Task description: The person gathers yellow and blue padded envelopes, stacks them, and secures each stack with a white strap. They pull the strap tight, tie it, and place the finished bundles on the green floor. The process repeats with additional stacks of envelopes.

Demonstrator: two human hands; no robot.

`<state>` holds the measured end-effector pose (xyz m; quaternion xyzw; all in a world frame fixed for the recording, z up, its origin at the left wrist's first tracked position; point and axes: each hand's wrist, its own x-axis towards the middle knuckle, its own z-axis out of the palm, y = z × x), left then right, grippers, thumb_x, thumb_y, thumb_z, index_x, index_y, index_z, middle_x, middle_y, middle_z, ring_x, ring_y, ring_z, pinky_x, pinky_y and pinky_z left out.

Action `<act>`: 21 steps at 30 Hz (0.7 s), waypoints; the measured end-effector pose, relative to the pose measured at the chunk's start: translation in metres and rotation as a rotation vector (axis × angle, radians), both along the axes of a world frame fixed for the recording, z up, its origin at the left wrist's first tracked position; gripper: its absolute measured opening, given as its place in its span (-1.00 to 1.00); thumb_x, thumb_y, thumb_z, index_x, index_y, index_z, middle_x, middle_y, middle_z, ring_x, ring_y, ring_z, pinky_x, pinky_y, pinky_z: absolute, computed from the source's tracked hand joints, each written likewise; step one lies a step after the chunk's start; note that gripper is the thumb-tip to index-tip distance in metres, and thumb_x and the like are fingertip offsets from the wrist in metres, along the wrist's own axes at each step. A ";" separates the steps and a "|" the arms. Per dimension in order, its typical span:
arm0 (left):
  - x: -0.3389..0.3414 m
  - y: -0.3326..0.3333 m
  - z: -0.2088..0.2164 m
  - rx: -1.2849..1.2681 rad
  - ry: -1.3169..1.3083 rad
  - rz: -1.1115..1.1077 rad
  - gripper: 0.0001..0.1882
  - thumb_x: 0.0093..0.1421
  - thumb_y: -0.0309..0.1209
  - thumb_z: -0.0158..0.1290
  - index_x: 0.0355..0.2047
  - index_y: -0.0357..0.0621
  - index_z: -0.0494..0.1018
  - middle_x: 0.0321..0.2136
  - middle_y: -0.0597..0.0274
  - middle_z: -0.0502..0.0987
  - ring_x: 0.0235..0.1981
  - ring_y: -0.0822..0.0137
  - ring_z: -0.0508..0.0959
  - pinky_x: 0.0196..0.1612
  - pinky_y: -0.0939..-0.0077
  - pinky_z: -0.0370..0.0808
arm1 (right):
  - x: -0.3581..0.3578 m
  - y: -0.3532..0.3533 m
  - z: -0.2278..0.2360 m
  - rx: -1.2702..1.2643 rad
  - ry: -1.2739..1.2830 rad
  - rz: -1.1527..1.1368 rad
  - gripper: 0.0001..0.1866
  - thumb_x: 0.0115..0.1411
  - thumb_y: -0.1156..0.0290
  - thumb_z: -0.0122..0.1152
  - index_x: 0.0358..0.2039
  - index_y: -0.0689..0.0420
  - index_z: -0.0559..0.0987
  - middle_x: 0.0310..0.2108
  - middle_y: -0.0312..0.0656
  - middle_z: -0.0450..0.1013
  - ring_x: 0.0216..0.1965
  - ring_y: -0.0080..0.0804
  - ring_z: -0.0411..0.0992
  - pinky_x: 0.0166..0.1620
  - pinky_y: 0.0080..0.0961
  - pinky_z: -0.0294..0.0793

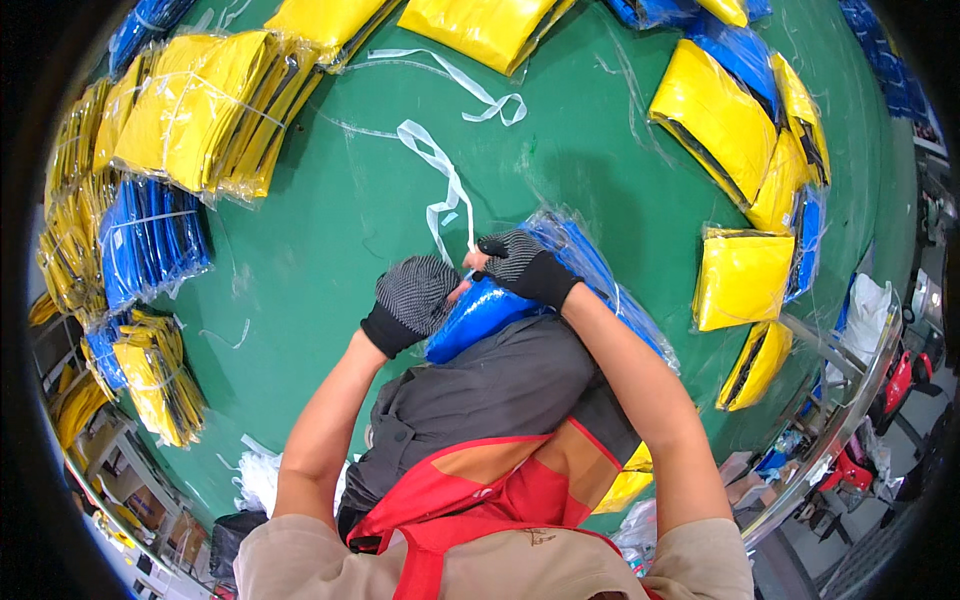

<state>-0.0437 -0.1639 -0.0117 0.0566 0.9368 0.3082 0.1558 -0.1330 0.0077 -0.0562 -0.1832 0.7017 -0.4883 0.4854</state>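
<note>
A bundle of blue packages in clear plastic [468, 322] lies in front of my lap, partly covered by my hands and right forearm. My right hand [520, 265], in a dark patterned fingerless glove, pinches a white plastic strap [455, 190] at the bundle's edge. From there the strap runs away in loose twists over the green surface. Beside it, my left hand [416, 295], gloved the same way, is closed with its fingertips against the blue bundle. What those fingers hold, if anything, is hidden.
Yellow wrapped bundles [190, 110] and a strapped blue stack [150, 240] line the left of the green surface [330, 270]. More yellow packages [742, 280] lie at the right. Another loose white strap [470, 90] curls at the far side. A metal rail [800, 480] edges the lower right.
</note>
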 end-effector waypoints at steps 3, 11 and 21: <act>0.017 -0.009 -0.024 0.140 -0.121 0.110 -0.57 0.19 -0.07 -0.19 -0.48 -0.16 0.47 -0.53 0.06 0.48 -0.47 0.11 0.47 -0.38 0.28 0.39 | -0.005 0.007 0.016 -0.128 -0.239 -0.042 -0.86 -0.03 0.47 0.19 -0.41 0.21 0.57 -0.57 -0.23 0.49 -0.53 -0.60 0.40 -0.43 -0.59 0.38; 0.007 -0.003 -0.079 0.953 -0.494 0.374 -0.51 0.27 -0.05 -0.38 -0.47 -0.19 0.36 -0.39 0.19 0.46 -0.27 0.38 0.40 -0.07 0.57 0.24 | 0.005 -0.005 0.040 0.095 0.801 0.248 -0.79 0.09 0.30 0.02 -0.42 0.17 0.51 -0.40 -0.06 0.43 -0.40 -0.15 0.43 -0.33 -0.30 0.41; 0.000 0.026 -0.058 1.422 -0.629 0.702 -0.57 0.21 -0.19 -0.13 -0.09 -0.31 0.35 -0.15 0.17 0.42 -0.13 0.39 0.36 0.02 0.56 0.20 | 0.017 0.003 0.023 0.005 0.668 0.004 -0.77 0.07 0.31 0.09 -0.30 0.16 0.52 -0.37 -0.06 0.44 -0.33 -0.15 0.43 -0.23 -0.36 0.40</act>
